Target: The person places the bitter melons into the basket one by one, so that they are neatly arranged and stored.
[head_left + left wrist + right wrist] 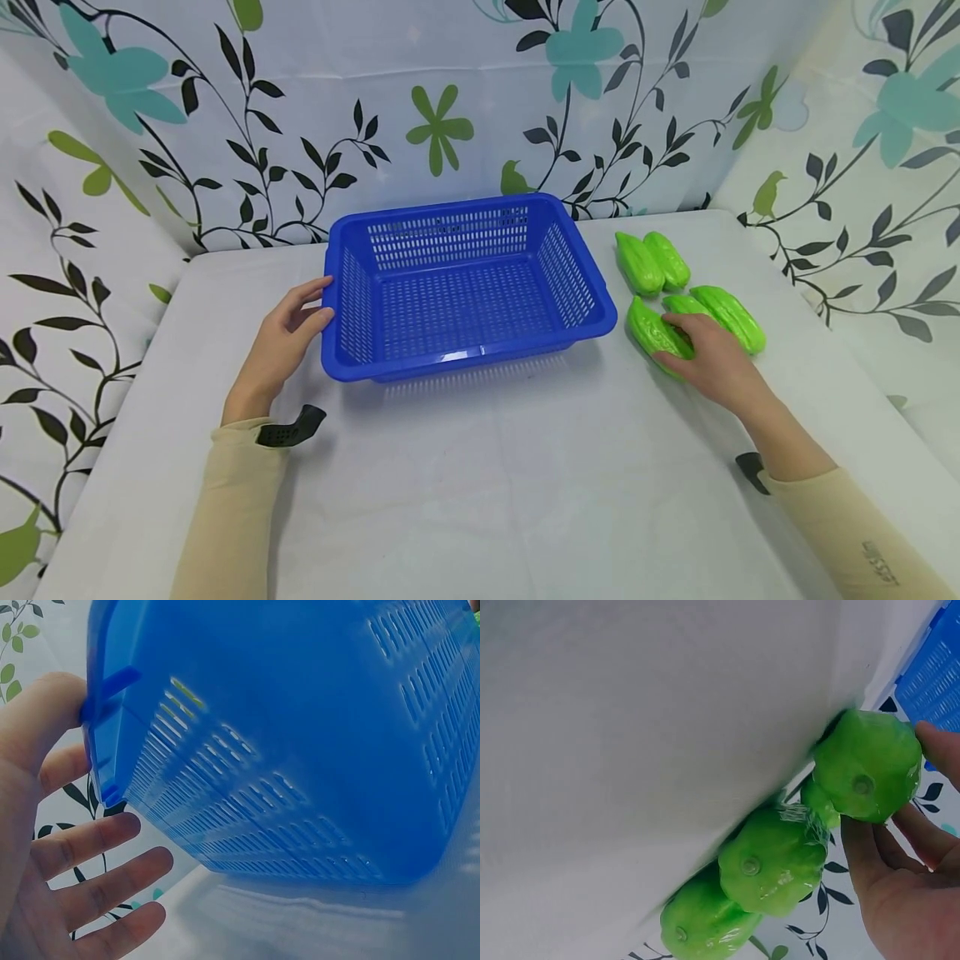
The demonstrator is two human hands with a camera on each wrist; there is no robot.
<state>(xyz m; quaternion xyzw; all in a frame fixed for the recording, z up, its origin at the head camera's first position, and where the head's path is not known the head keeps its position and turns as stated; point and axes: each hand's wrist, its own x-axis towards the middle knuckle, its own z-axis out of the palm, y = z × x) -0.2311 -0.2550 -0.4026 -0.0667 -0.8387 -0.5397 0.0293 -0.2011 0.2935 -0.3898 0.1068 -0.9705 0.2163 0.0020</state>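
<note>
A blue slotted plastic basket sits on the white table. My left hand is at its left rim, thumb and index fingertips touching the rim, while the other fingers are spread and fairly straight in the left wrist view. To the basket's right, my right hand grips the nearest green ribbed gourd, thumb on one side and fingers on the other. In the right wrist view the blunt stem end of this gourd faces the camera. Two more gourds lie just beside it, one partly hidden behind the hand.
Another pair of green gourds lies farther back, by the basket's right side. Clear, shiny film shows on one gourd. A patterned cloth with leaves and flowers hangs behind the table and along its sides.
</note>
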